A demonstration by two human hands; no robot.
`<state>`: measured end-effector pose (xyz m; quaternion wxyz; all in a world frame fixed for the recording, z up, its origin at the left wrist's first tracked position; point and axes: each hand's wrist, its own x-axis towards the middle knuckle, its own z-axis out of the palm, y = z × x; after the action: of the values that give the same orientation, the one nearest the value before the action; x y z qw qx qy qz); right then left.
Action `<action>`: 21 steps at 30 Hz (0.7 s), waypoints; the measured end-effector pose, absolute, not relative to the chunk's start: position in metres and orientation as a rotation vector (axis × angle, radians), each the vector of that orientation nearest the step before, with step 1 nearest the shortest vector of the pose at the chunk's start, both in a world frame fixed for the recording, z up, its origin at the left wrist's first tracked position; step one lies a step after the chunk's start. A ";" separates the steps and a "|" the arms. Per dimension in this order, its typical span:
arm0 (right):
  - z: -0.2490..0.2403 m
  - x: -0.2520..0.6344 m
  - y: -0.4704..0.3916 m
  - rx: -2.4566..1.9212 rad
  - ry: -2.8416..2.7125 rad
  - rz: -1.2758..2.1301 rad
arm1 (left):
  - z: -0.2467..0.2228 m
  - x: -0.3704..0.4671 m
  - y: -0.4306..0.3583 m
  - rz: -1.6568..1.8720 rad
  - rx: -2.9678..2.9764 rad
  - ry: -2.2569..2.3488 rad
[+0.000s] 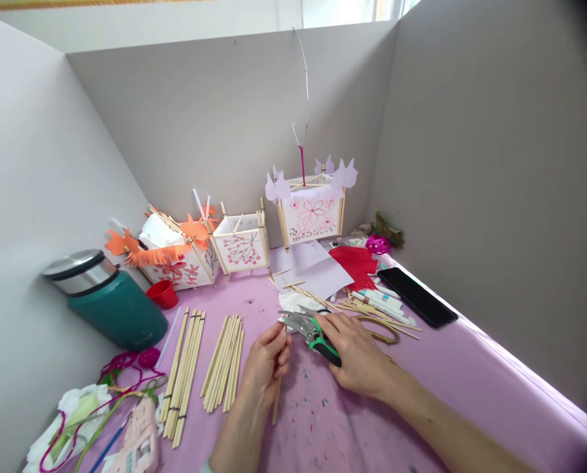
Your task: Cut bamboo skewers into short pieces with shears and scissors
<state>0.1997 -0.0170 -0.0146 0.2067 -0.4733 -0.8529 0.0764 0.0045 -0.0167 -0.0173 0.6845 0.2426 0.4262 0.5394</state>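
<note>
My left hand (268, 361) is closed around a thin wooden stick (277, 402), which runs down below the fist. In my right hand (355, 348) are pruning shears (317, 340) with green and black handles. Their blades lie at the stick's upper end, just above my left fingertips. Whether the blades touch the stick I cannot make out. To the left of my left hand lies a loose bunch of sticks (224, 361), and beyond it a row of sticks (185, 378) with dark bands.
Three paper lanterns with stick frames, one orange-trimmed (175, 266), one plain (246, 249), one lilac-trimmed (313, 213), stand along the back. A teal bottle (118, 309) and red cup (163, 294) are left. A phone (416, 295), markers (384, 302) and scissors (384, 332) lie right.
</note>
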 end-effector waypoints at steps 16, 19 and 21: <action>-0.012 0.201 -0.018 -1.308 -2.380 0.213 | -0.014 0.001 -0.015 1.142 0.490 0.831; -0.015 0.201 -0.017 -1.287 -2.378 0.164 | -0.014 0.001 -0.015 1.142 0.501 0.829; -0.016 0.201 -0.017 -1.287 -2.378 0.145 | -0.014 0.002 -0.015 1.141 0.509 0.836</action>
<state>0.2012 -0.0174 -0.0163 0.2150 -0.4642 -0.8576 0.0523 0.0021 -0.0151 -0.0138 0.7307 0.2313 0.3796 0.5181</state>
